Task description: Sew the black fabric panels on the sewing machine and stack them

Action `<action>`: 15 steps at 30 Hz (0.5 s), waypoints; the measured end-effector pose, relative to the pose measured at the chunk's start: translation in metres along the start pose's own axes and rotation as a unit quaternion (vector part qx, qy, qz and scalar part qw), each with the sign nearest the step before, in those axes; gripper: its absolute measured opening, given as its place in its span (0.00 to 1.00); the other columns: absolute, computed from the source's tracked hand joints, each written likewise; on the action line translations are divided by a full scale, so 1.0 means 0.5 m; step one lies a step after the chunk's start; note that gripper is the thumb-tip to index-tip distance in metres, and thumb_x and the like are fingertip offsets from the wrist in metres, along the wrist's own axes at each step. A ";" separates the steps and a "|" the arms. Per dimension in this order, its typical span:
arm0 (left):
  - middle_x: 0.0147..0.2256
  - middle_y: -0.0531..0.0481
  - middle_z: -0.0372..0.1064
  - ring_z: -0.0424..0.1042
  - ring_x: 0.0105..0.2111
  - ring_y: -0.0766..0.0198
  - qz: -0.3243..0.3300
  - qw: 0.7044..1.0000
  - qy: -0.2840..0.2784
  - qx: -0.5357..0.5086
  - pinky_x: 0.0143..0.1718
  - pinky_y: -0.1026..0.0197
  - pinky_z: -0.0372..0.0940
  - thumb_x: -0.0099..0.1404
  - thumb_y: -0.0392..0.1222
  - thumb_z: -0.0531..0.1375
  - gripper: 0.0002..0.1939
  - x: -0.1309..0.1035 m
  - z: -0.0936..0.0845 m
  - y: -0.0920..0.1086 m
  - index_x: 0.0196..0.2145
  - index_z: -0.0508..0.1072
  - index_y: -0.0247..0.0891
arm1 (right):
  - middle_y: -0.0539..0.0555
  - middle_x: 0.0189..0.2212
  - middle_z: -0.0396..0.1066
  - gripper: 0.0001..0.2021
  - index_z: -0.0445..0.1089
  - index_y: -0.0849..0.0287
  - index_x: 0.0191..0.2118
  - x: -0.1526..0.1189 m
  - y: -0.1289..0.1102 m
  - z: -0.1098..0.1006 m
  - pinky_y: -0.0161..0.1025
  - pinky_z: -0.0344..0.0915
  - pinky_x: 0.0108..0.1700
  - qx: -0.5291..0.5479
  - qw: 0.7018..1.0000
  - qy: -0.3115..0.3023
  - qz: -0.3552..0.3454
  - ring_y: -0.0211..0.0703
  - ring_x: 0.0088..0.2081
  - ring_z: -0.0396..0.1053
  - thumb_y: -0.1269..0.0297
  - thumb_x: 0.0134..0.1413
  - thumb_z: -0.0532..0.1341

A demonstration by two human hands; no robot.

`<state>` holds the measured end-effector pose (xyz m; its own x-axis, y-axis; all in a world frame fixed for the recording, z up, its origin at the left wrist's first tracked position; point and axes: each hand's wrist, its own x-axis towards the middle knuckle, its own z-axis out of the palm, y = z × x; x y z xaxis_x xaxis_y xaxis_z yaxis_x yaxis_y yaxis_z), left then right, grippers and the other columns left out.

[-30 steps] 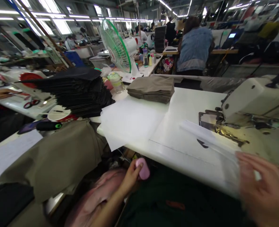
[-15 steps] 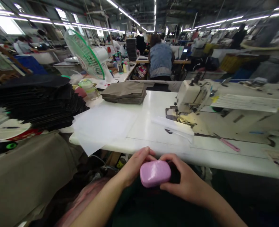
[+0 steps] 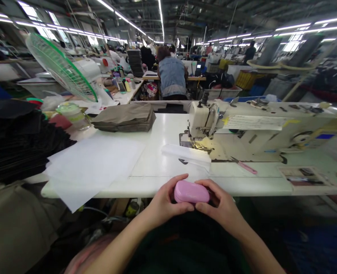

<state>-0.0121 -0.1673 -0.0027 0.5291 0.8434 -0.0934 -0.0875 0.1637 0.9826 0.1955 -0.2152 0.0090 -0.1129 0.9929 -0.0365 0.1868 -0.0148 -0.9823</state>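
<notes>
A glossy pink case with rounded ends, closed along its seam, is held just in front of the table's edge. My left hand grips its left end, thumb below and fingers above. Around the right end my right hand is closed in the same way. What the case holds cannot be seen. Behind it on the white table lie a folded white strip and a small dark pointed piece. Pink-handled snips rest to the right.
An industrial sewing machine stands at the right. White sheets overhang the table's front edge at left. Beyond them are a stack of brown fabric pieces and a green-rimmed fan. Dark fabric is piled far left. A person sits ahead.
The view has swung right, shifting the scene leftward. My left thumb and fingers now wrap the case's left end, and the case is tilted so its seam shows.
</notes>
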 end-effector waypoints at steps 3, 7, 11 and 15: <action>0.45 0.46 0.70 0.71 0.43 0.54 -0.005 1.000 0.011 0.010 0.48 0.53 0.66 0.49 0.48 0.76 0.45 0.002 0.003 -0.003 0.61 0.66 0.39 | 0.53 0.47 0.71 0.24 0.68 0.54 0.51 0.005 0.003 0.001 0.42 0.71 0.49 0.014 1.000 0.001 0.002 0.49 0.48 0.71 0.50 0.51 0.70; 0.52 0.43 0.68 0.69 0.51 0.49 -0.002 1.000 0.018 0.017 0.56 0.49 0.62 0.49 0.45 0.76 0.46 0.001 0.000 0.001 0.63 0.64 0.42 | 0.55 0.50 0.69 0.24 0.66 0.52 0.54 0.004 0.011 -0.004 0.45 0.70 0.53 -0.016 0.999 0.001 -0.044 0.51 0.51 0.70 0.54 0.53 0.69; 0.59 0.40 0.64 0.65 0.57 0.43 -0.064 0.984 -0.103 -0.134 0.56 0.45 0.63 0.49 0.55 0.75 0.48 -0.003 -0.012 0.009 0.63 0.64 0.45 | 0.56 0.56 0.66 0.25 0.65 0.49 0.57 -0.007 0.016 -0.023 0.51 0.62 0.62 -0.086 0.987 -0.024 -0.137 0.53 0.59 0.64 0.63 0.54 0.69; 0.48 0.33 0.73 0.76 0.44 0.45 -0.201 0.933 -0.183 -0.237 0.39 0.51 0.72 0.67 0.67 0.55 0.36 -0.003 -0.008 0.013 0.57 0.71 0.33 | 0.55 0.59 0.65 0.23 0.65 0.45 0.59 -0.017 0.011 -0.035 0.55 0.57 0.66 -0.121 0.975 -0.069 -0.173 0.51 0.62 0.61 0.68 0.59 0.64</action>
<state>-0.0168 -0.1657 0.0031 0.8444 0.4487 -0.2927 -0.1375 0.7095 0.6912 0.2147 -0.2217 0.0069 -0.3365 0.9080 0.2494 0.3371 0.3635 -0.8685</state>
